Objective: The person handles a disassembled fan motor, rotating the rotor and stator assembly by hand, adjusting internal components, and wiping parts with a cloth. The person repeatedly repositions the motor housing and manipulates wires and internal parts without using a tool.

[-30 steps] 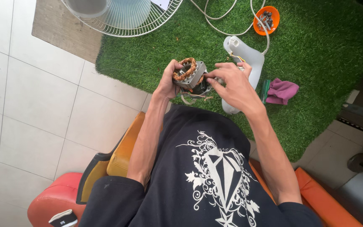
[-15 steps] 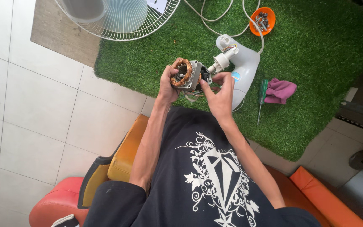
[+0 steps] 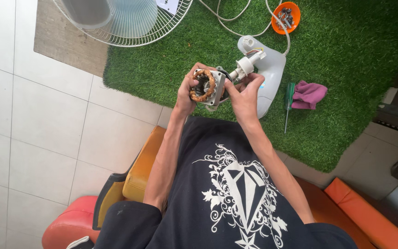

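Black T-shirt (image 3: 236, 193), white ornate print

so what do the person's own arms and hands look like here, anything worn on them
Both arms are bare from the upper arm down; the left hand and right hand wear no gloves, and no rings, watch or bands can be made out. The only clothing is a black t-shirt with short sleeves ending above the elbows and a white ornamental diamond print on the front.

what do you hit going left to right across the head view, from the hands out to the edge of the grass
left hand → fan motor with copper windings → right hand → white fan housing → green-handled screwdriver → pink cloth
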